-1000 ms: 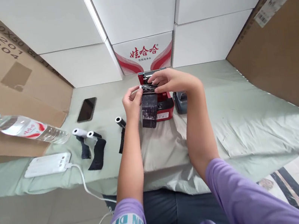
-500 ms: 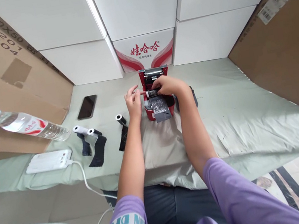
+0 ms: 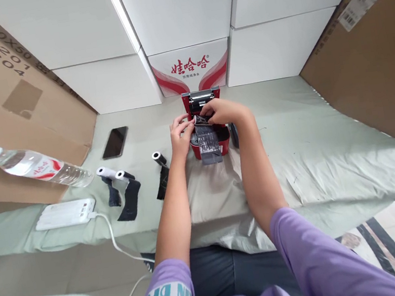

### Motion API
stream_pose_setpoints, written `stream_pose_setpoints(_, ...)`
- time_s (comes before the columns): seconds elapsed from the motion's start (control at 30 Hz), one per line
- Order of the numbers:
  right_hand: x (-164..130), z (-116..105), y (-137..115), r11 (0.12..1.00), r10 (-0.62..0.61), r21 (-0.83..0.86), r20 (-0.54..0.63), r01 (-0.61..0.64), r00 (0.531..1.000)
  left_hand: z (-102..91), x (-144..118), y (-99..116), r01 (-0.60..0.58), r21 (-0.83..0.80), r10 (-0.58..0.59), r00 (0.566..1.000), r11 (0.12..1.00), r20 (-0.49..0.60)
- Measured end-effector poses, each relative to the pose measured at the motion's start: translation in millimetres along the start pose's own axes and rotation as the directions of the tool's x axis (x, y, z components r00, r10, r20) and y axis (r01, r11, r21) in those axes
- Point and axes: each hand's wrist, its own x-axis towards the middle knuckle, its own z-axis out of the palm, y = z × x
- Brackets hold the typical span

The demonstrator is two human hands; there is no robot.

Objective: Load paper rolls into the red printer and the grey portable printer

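A small red label printer (image 3: 225, 147) stands on the cloth with its lid raised at the back. Over its opening lies a roll of black ribbon (image 3: 202, 120), its loose dark strip (image 3: 210, 147) hanging down across the printer's front. My left hand (image 3: 180, 133) pinches the roll's left end with closed fingers. At the other end my right hand (image 3: 222, 112) is curled round the roll, thumb and fingers gripping it. The printer's inside is mostly hidden by the ribbon and my hands.
Three more rolls with dark tails, one a black-ended roll (image 3: 159, 158), lie left of my arm. Beyond them are a phone (image 3: 115, 142), a water bottle (image 3: 41, 165) and a white power bank (image 3: 66, 214) with a cable. A dark object (image 3: 233, 135) sits right of the printer. Boxes (image 3: 190, 67) line the back.
My left fingers have moved from pointing at the roll's left end to gripping it. The roll has tilted a little, and its loose strip now hangs straighter and slightly further left.
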Motion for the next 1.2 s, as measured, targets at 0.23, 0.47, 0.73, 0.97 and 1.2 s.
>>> stream_pose_setpoints(0.23,3,6,-6,0.997,0.046,-0.063,-0.018,-0.047,0.999,1.0,-3,-7,0.063,-0.013,-0.064,0.996,0.998,-0.067)
stream_pose_setpoints(0.47,-7,6,-23,0.98,0.123,-0.155,-0.036,-0.127,0.992,5.8,-2,-13,0.083,-0.084,-0.089,0.994,0.993,-0.068)
stream_pose_setpoints(0.73,-5,5,-13,0.983,0.118,-0.137,-0.043,-0.122,0.992,7.2,-4,-12,0.084,-0.142,-0.094,0.993,0.986,-0.065)
stream_pose_setpoints(0.97,1,8,-13,0.978,0.093,-0.176,-0.091,-0.108,0.991,8.4,-5,-15,0.088,-0.183,-0.098,0.994,0.979,-0.051)
stream_pose_setpoints(1.2,4,16,-21,0.967,0.094,-0.224,-0.124,-0.12,0.988,11.2,-3,-21,0.095,-0.183,-0.112,0.99,0.978,-0.081)
